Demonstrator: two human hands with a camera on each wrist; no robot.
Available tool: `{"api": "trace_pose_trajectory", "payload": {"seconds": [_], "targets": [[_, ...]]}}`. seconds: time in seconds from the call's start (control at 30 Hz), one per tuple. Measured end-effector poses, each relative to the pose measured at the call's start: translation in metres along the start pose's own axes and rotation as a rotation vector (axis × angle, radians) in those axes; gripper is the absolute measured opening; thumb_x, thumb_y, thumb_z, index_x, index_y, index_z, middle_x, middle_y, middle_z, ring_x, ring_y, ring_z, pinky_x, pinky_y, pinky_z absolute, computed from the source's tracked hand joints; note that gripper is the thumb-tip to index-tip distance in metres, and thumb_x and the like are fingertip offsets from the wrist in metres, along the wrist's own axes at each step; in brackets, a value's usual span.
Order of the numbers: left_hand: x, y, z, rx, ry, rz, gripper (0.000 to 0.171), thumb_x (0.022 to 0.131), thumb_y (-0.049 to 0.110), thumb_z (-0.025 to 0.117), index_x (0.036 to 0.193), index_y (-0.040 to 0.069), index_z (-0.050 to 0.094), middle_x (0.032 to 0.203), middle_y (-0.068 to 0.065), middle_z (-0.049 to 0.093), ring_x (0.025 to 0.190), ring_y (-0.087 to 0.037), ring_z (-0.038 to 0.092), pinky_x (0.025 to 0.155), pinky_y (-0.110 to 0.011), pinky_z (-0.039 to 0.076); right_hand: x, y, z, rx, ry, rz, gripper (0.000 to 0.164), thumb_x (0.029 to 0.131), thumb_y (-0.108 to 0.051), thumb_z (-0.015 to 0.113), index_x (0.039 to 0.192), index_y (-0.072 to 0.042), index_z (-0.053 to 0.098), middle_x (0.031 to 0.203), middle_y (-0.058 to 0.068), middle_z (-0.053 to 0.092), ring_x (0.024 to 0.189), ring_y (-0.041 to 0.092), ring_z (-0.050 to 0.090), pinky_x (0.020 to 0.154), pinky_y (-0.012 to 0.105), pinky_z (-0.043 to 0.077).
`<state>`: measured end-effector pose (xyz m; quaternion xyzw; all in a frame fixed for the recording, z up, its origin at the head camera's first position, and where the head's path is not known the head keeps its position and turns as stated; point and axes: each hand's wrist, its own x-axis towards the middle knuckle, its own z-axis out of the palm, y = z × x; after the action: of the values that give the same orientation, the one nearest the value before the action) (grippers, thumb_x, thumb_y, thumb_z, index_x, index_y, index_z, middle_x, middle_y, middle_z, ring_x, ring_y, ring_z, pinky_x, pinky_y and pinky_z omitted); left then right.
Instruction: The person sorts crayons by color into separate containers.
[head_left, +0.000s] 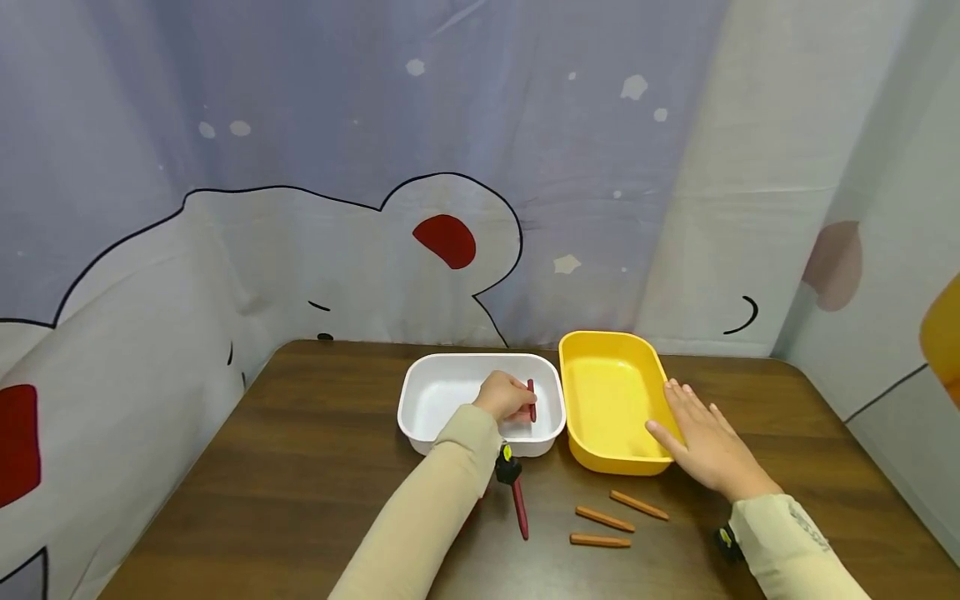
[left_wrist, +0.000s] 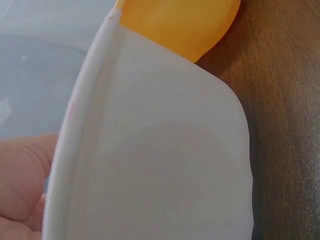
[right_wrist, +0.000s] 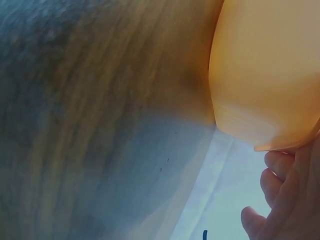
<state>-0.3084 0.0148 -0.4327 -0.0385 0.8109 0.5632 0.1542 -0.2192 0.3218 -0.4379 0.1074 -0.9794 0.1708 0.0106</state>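
Observation:
In the head view my left hand [head_left: 507, 397] pinches a dark red crayon [head_left: 532, 402] over the right part of a white plastic basin [head_left: 427, 425]. The left wrist view shows mostly the outer wall of the white basin [left_wrist: 165, 135], with part of the left hand [left_wrist: 20, 185] behind its rim; the crayon is hidden there. My right hand [head_left: 708, 442] has its fingers extended along the right rim of a yellow plastic basin [head_left: 611, 400]. In the right wrist view the right hand's fingers [right_wrist: 272, 187] lie at the edge of the yellow basin [right_wrist: 265, 75].
Another red crayon [head_left: 521, 510] lies on the brown wooden table [head_left: 300, 467] below the left wrist, and a red bit shows beside the sleeve. Three orange-brown crayons [head_left: 600, 541] lie in front of the yellow basin. A printed curtain [head_left: 337, 258] hangs behind the table.

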Motion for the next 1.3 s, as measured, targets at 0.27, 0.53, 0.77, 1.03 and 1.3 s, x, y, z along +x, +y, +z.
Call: {"api": "trace_pose_trajectory", "payload": {"seconds": [0.27,0.53,0.77,1.03,1.3], "targets": [[0.001,-0.001,-0.002,0.01,-0.002,-0.052,0.012,0.087,-0.004,0.064,0.076,-0.002,0.061,0.06,-0.006,0.059,0.047,-0.008,0.057,0.051,-0.018,0.053,0.0,-0.002,-0.001,-0.007,-0.013,0.002,0.086,0.106,-0.057,0.038,0.161,0.003,0.011,0.166,0.024,0.011,0.152,0.046,0.01,0.117,0.069,0.009],[-0.008,-0.003,-0.013,-0.055,-0.054,-0.067,0.011,0.092,-0.001,0.056,0.093,-0.007,0.065,0.069,-0.005,0.06,0.055,-0.009,0.056,0.062,-0.024,0.057,0.002,-0.002,0.0,-0.013,-0.006,-0.003,0.085,0.106,-0.057,0.038,0.16,0.003,0.013,0.166,0.025,0.012,0.152,0.046,0.011,0.117,0.069,0.01],[-0.021,0.002,-0.025,-0.106,-0.079,0.047,0.028,0.097,0.006,0.054,0.117,-0.011,0.064,0.083,-0.006,0.065,0.069,-0.009,0.063,0.071,-0.029,0.059,0.0,-0.003,0.0,-0.007,-0.009,-0.002,0.083,0.106,-0.055,0.039,0.16,0.004,0.013,0.166,0.026,0.011,0.152,0.047,0.01,0.116,0.069,0.01],[-0.048,0.003,-0.044,-0.08,-0.103,0.19,0.033,0.102,0.017,0.056,0.124,-0.005,0.065,0.105,-0.015,0.071,0.094,-0.021,0.07,0.084,-0.038,0.06,-0.001,-0.004,-0.001,-0.006,-0.003,-0.007,0.082,0.107,-0.053,0.04,0.16,0.003,0.014,0.166,0.025,0.013,0.151,0.048,0.012,0.116,0.07,0.011],[-0.089,-0.007,-0.058,-0.012,-0.141,0.338,0.029,0.1,0.017,0.057,0.12,-0.002,0.067,0.104,-0.016,0.073,0.093,-0.023,0.07,0.08,-0.036,0.059,0.0,-0.004,-0.001,-0.013,-0.004,-0.01,0.084,0.106,-0.056,0.038,0.16,0.004,0.014,0.166,0.025,0.011,0.151,0.048,0.012,0.115,0.07,0.011]]}}
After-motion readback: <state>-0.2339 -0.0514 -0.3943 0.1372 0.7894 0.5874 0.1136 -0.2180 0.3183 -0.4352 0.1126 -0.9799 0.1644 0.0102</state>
